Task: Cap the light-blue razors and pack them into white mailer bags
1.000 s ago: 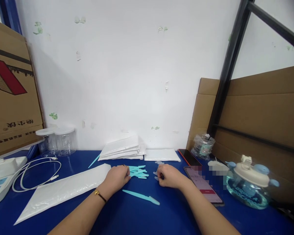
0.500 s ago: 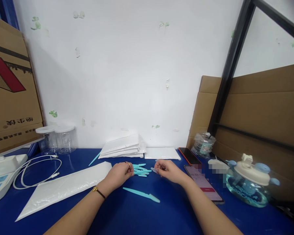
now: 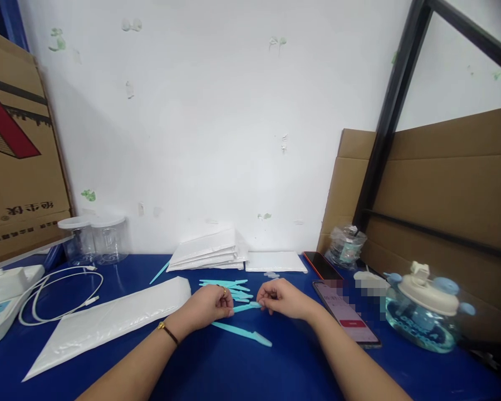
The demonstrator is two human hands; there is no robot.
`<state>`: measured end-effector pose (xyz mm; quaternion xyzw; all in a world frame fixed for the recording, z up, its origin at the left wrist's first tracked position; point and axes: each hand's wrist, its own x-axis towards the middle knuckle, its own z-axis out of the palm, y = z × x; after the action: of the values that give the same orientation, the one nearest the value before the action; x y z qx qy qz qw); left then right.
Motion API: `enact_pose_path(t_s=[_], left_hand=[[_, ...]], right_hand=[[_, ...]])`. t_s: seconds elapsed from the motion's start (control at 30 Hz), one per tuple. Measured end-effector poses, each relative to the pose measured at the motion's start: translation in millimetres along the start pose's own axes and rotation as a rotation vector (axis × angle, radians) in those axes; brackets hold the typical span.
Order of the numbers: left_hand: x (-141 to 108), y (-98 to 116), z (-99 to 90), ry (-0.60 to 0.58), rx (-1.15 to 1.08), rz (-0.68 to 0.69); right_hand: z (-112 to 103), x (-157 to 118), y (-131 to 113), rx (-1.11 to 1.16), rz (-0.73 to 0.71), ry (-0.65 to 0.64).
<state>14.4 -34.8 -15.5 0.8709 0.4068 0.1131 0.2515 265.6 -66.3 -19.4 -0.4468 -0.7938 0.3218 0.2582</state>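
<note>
Between my two hands lies a turquoise razor-like stick point(image 3: 247, 307). My left hand point(image 3: 217, 303) has its fingers closed on one end of it, and my right hand point(image 3: 274, 296) pinches at its other end. Just behind is a pile of several similar turquoise sticks point(image 3: 229, 284), partly hidden by my left hand. One more turquoise stick point(image 3: 244, 333) lies in front of my hands, its left end close to my left hand. Small translucent pieces point(image 3: 271, 274) rest on the blue table behind my right hand.
A white padded envelope point(image 3: 108, 320) lies left, with a cable point(image 3: 39, 301) beyond. Stacked white envelopes point(image 3: 209, 250) and a flat one point(image 3: 275, 262) stand near the wall. Two phones point(image 3: 350, 317) point(image 3: 322, 266) and a water bottle point(image 3: 423, 314) are right; clear jars point(image 3: 108, 242) stand back left.
Both hands have moved slightly nearer to me, and a turquoise stick is now held between them. The translucent piece from my right hand now seems to lie with others behind it.
</note>
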Motion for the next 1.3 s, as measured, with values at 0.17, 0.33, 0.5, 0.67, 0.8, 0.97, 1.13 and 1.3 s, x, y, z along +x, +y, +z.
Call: enact_pose_path(t_s=[0.17, 0.33, 0.5, 0.67, 0.8, 0.97, 1.13, 1.3], left_hand=[[1.3, -9.2, -8.8, 0.221, 0.182, 0.039], [6.5, -20.0, -9.6, 0.226, 0.33, 0.043], [7.9, -18.5, -7.8, 0.258, 0.454, 0.084], [6.1, -15.0, -9.0, 0.319, 0.495, 0.126], [5.1, -13.1, -9.4, 0.341, 0.464, 0.145], [5.2, -14.7, -10.7, 0.35, 0.451, 0.113], [6.2, -17.2, -10.4, 0.358, 0.429, 0.088], [5.1, -13.9, -8.4, 0.367, 0.428, 0.073]], right_hand=[[-17.6, -1.0, 22.4, -0.235, 0.071, 0.27], [-11.2, 2.1, 25.4, -0.434, 0.079, 0.258], [0.7, 7.0, 15.3, -0.627, 0.076, 0.233], [1.9, 7.5, 12.5, -0.548, 0.003, 0.287], [2.4, 7.0, 11.1, -0.366, 0.0, 0.254], [-0.3, 3.4, 3.5, -0.3, -0.07, 0.237], [10.4, 0.6, -22.1, -0.223, -0.191, 0.13], [35.6, 4.9, -43.7, -0.294, -0.231, -0.029]])
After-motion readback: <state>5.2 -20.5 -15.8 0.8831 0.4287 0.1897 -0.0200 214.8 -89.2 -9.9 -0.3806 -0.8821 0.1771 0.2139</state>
